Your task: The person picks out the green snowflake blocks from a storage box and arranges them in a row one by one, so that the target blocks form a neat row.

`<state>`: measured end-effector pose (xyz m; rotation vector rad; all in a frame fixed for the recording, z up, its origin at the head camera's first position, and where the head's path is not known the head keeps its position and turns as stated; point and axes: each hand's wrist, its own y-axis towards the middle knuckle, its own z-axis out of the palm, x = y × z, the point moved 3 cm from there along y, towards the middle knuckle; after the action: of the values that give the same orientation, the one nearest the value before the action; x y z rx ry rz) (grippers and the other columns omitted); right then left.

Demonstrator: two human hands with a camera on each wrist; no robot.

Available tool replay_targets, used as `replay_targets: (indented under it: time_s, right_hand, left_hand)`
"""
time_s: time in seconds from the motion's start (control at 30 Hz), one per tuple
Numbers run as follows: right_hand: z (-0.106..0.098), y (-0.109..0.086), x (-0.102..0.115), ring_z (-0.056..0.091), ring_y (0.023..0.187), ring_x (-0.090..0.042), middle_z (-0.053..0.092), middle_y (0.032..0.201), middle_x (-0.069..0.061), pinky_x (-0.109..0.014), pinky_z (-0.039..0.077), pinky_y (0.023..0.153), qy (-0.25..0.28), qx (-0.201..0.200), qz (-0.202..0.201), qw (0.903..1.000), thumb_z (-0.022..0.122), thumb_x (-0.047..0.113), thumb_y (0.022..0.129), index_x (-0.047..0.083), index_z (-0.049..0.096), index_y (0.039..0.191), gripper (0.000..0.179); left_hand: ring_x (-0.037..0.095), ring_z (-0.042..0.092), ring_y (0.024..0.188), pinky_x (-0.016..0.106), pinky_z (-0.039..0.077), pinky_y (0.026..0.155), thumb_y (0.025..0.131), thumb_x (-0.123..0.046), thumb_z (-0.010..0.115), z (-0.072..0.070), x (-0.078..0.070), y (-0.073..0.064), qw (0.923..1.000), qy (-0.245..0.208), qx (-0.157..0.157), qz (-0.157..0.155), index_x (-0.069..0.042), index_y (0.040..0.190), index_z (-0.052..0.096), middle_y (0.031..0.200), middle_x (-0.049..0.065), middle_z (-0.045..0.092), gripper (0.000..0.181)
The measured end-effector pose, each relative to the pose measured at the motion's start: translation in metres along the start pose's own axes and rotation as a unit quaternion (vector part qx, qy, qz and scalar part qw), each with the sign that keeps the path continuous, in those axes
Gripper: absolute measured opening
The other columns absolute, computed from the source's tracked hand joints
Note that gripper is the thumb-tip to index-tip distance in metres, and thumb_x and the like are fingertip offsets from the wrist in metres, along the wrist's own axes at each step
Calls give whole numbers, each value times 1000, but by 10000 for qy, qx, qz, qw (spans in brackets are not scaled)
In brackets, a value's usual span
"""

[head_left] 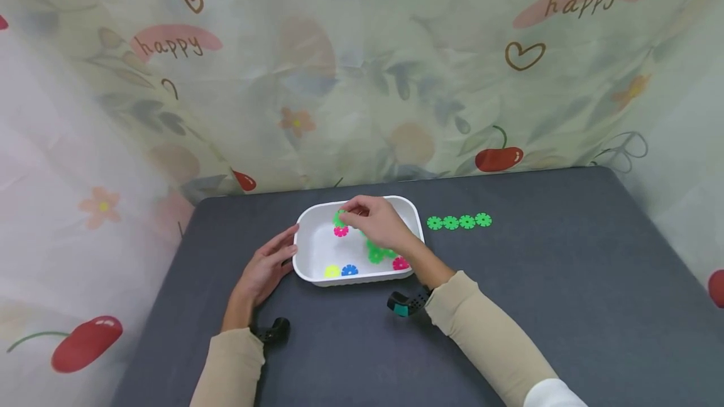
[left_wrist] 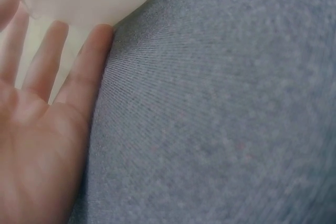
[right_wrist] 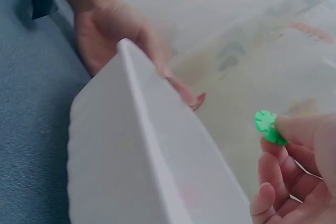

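Observation:
A white plastic tray [head_left: 313, 247] holds several flower-shaped toy discs. My right hand [head_left: 380, 223] is over the tray, pinching a green notched disc [right_wrist: 265, 121] between thumb and fingertips; more green plastic shows right below it in the right wrist view. At the tray's left end, my left hand [head_left: 267, 270] touches the wall with extended fingers [left_wrist: 86, 72]. Inside lie green discs [head_left: 376, 255], a yellow disc [head_left: 332, 271], a blue disc [head_left: 349, 270] and pink discs [head_left: 400, 263]. My right forearm partly hides the tray's right side.
To the right of the tray, several green discs [head_left: 450, 223] lie in a row on the dark grey table [head_left: 543, 281]. A patterned curtain [head_left: 362, 93] hangs behind the table's back edge. Both wrists wear black bands [head_left: 410, 302].

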<state>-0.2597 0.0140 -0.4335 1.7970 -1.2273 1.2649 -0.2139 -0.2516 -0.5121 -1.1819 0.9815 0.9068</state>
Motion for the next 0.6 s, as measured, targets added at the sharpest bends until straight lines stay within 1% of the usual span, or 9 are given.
replay_targets:
  time_s: [0.17,0.23,0.3,0.37,0.47,0.5,0.57,0.6]
  right_hand:
    - [-15,-8,6,65,90,-19,74,100,-2,-35,56,82,282,-100,-33,9995,71,33,96,19,74,113,22]
    - [-21,-11,7,64,87,-20,73,99,-4,-34,55,78,295,-147,-61,9994,70,32,97,19,74,113,21]
    - [-26,-14,6,63,86,-26,72,98,-6,-32,53,73,275,-212,-82,9994,70,32,97,19,74,113,21]
    - [-32,-17,4,62,87,-33,72,98,-8,-32,51,71,253,-305,-82,9992,70,32,97,18,74,113,21]
    - [-39,-20,-1,62,93,-39,72,100,-8,-30,51,72,266,-468,-31,9985,71,32,97,17,74,113,22]
    - [-42,-21,-3,62,92,-40,72,101,-9,-30,51,72,286,-523,7,9982,71,32,96,17,74,113,23]
    - [-48,-24,-7,64,90,-35,73,101,-11,-30,52,71,343,-634,86,9974,72,33,96,16,74,113,24]
    - [-51,-25,-9,64,88,-35,73,100,-12,-30,53,70,396,-679,90,9969,72,32,96,15,74,112,24]
  left_hand:
    - [24,28,155,54,26,125,103,-14,58,1,0,0,10000,-34,61,15,-16,160,34,169,5,30,62]
    - [24,29,155,54,27,125,103,-14,58,1,0,0,10000,-37,70,25,-16,160,34,169,5,30,62]
    - [24,29,155,53,27,125,103,-14,59,1,0,0,10000,-30,50,32,-16,160,34,169,5,30,62]
    - [24,29,155,53,27,125,103,-14,59,1,0,0,10000,-22,38,52,-16,160,34,169,4,30,62]
    - [24,29,155,54,27,125,103,-14,59,1,0,0,10000,2,22,74,-17,160,35,169,4,30,62]
    - [23,29,155,53,28,125,103,-14,59,1,0,0,10000,11,27,79,-17,160,35,169,4,30,62]
    - [24,29,155,54,28,125,103,-14,59,1,0,1,10000,13,30,81,-17,160,35,169,4,30,62]
    - [24,29,155,53,28,125,103,-14,59,1,0,1,10000,22,31,80,-17,160,35,169,4,30,62]
